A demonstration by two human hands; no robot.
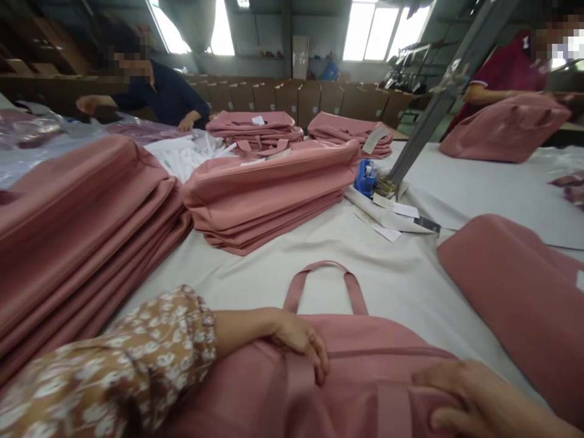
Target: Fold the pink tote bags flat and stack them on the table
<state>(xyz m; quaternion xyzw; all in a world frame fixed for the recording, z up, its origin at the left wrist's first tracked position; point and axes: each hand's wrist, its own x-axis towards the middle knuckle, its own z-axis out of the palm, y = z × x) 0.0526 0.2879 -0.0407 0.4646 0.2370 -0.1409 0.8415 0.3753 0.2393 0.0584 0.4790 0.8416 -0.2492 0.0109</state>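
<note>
Head view: from my remote seat, the white table [410, 274] carries 2 tall stacks of pink bags [82, 243], well beyond the grip. Nearest lies the pink bag [356, 371], flat, its handle [325, 286] looping away from me. My left hand [296, 337] presses on its top edge, fingers curled over the fabric; my right hand [474, 395] grips the right corner, closed on cloth. I judge the bag could slide or crease if 1 hand pulls unevenly. Right fingertips are cut off; the bag's lower half is out of frame.
</note>
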